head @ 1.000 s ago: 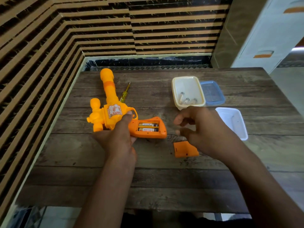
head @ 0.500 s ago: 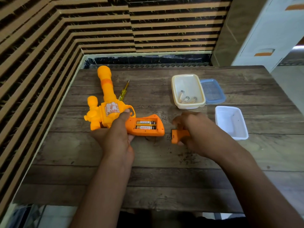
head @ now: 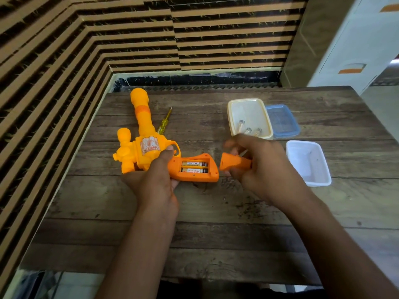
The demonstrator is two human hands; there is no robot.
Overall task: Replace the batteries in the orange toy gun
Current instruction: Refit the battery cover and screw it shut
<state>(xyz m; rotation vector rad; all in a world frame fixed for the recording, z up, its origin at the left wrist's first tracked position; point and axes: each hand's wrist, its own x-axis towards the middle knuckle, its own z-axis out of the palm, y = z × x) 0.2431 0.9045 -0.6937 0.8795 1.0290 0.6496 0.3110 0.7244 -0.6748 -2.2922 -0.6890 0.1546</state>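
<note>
Right hand (head: 262, 167) closed around the orange battery cover (head: 235, 164), held just off the butt end of the grip, tilted, not yet seated. Left hand (head: 155, 180) wrapped around the orange toy gun (head: 144, 152) at the join of body and grip, thumb up near the trigger guard, pinning it flat on the tabletop (head: 216, 212) with the barrel pointing away. Open compartment (head: 195, 167) facing up, two batteries (head: 194, 164) lying side by side inside, labels showing.

Judging by that: swap itself apparently done, cells in place, cover on its way back. Left to do: seat the cover, then probably fasten it with the yellow-handled screwdriver (head: 164, 121) lying just beside the barrel; screw not visible.

Further out, cream tub (head: 250, 104) holding three loose batteries (head: 248, 129), likely the spent ones. Blue lid (head: 282, 119) touching its right side; clear tub (head: 308, 162) nearer, contents too faint to tell.
</note>
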